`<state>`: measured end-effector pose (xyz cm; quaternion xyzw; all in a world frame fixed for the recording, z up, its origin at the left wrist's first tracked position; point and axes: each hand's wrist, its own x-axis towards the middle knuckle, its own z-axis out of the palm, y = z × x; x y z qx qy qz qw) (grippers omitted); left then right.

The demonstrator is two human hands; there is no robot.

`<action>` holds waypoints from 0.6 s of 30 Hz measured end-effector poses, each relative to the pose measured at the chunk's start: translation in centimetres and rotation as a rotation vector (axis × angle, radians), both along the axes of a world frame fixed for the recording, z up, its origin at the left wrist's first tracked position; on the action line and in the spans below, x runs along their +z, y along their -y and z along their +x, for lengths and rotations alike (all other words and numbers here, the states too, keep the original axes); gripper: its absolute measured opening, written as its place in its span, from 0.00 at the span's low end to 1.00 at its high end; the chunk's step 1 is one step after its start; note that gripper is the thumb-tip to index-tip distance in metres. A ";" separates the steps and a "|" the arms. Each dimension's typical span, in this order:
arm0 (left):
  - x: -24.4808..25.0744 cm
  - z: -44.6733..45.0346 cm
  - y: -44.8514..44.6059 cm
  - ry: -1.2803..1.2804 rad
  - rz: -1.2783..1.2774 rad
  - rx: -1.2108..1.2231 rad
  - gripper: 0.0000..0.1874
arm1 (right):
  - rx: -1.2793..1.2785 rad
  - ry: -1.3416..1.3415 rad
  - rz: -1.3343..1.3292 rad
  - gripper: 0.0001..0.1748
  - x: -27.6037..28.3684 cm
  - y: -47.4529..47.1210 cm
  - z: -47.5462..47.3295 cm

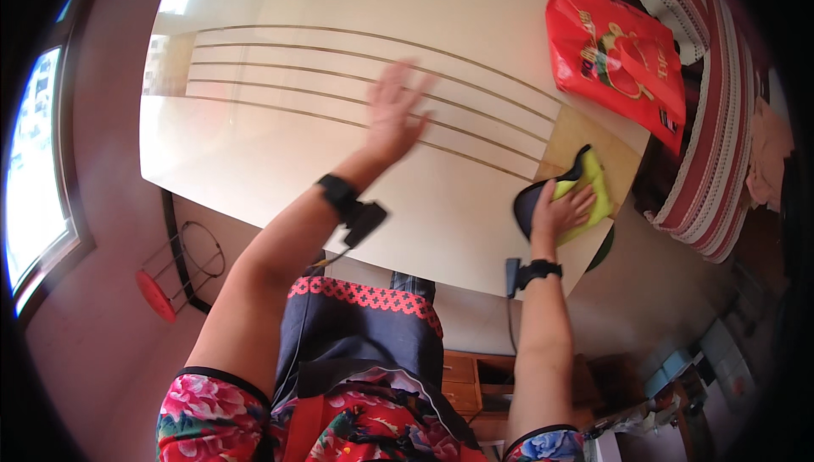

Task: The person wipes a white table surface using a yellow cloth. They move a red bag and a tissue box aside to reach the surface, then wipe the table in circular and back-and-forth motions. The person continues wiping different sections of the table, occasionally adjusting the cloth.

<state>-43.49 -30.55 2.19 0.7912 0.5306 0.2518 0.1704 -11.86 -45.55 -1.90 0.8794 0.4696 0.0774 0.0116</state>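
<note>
Before me lies a glossy cream tabletop (305, 169) crossed by several thin brown stripes, with a tan patterned panel (575, 134) near its right end. My right hand (563, 211) rests spread on a yellow-green and dark grey cloth (594, 185), pressing it against the table at the right near corner. Part of the cloth is folded up and hidden under the palm. My left hand (395, 109), blurred, is over the striped middle of the table with its fingers apart and nothing in it. Whether it touches the surface I cannot tell.
A red plastic bag (617, 61) with printing sits at the table's far right corner. Beyond it is a seat with a striped woven cover (718, 138). A stool with a red seat (156, 297) lies to the left, below a window (38, 163). Wooden drawers (461, 382) are behind me.
</note>
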 end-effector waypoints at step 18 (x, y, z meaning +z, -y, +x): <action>-5.2 -33.6 9.4 -0.319 -0.440 1.338 0.36 | 0.486 0.034 0.045 0.40 0.0 -21.8 -25.9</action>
